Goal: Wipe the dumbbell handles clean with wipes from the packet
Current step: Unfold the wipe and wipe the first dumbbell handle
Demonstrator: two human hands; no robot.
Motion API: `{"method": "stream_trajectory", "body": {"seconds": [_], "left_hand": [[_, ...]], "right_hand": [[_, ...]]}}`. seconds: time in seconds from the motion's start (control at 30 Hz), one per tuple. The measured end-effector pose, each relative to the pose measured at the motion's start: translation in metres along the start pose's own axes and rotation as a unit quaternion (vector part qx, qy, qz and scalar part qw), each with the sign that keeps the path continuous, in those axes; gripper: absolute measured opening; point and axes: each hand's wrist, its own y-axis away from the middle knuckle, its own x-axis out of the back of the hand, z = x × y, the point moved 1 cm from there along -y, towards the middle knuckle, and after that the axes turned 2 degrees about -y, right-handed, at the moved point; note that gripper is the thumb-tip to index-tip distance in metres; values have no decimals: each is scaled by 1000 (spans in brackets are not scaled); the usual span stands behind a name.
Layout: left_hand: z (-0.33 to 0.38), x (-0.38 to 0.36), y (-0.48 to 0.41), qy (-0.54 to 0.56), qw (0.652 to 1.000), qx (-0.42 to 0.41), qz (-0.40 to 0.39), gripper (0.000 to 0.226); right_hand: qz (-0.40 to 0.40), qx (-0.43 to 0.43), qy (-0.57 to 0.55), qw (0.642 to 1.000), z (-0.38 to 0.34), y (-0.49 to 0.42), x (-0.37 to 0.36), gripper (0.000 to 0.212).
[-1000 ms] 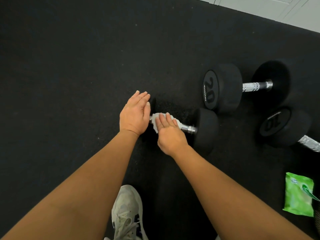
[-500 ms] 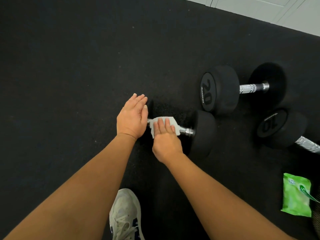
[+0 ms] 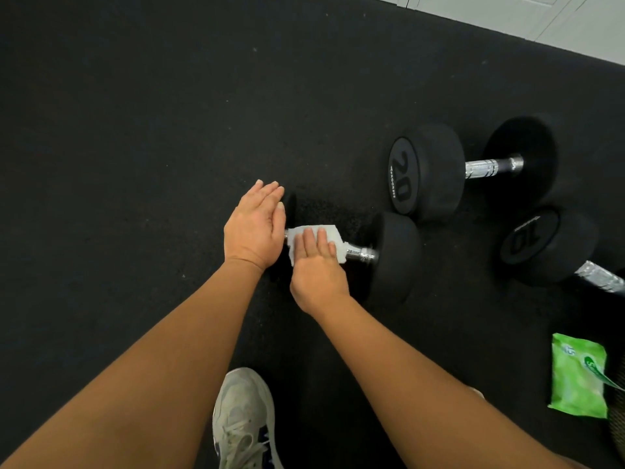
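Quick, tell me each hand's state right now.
Left hand: open, fingers straight, resting on the dumbbell end.
Right hand: open, straight fingers pressing the wipe onto the handle.

Floor (image 3: 135, 147): black rubber matting, matt, fine-grained, lightly flecked.
Dumbbell heads (image 3: 436, 170): black rubber, matt, smooth, with flat end plates (numerals moulded in, same dull finish).
Dumbbell handles (image 3: 487, 168): bright chromed metal, glossy, knurled in the grip zone, smooth at the collars.
Wipe (image 3: 336, 235): white non-woven cloth, matt, soft, creased.
Packet (image 3: 575, 380): green plastic film, slightly glossy, wrinkled.
Shoe (image 3: 243, 407): pale grey mesh fabric with woven laces, matt.
Strip beyond floor edge (image 3: 507, 15): pale, smooth, hard, faint sheen.
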Motion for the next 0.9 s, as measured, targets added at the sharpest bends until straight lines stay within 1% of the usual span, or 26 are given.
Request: {"method": "stream_trajectory", "body": {"seconds": [0.07, 0.13, 0.3, 0.37, 0.5, 0.57, 0.73, 0.9], "left_hand": [[0, 0, -1, -6, 1000, 0, -5, 40], [0, 1, -3, -9, 1000, 2, -12, 38], [2, 2, -4, -15, 1000, 3, -18, 37], [2, 1, -2, -19, 1000, 1, -18, 37], [0, 1, -1, -20, 1000, 0, -19, 37], [1, 1, -3, -16, 1000, 0, -18, 38], [2, 1, -4, -19, 1000, 6, -24, 37], [0, 1, -1, -29, 999, 3, -24, 38]], "right_hand": [[-4, 38, -4, 999, -1, -9, 6, 64], [-5, 53, -9, 999, 5, -20, 14, 65], [15, 16, -23, 1000, 20, -15, 17, 67], [11, 28, -13, 999, 17, -8, 10, 67], [8, 80, -18, 997, 19, -14, 6, 62], [17, 81, -25, 996, 23, -20, 9, 59], [35, 46, -27, 998, 25, -9, 3, 54], [11, 87, -21, 996, 19, -13, 3, 54]]}}
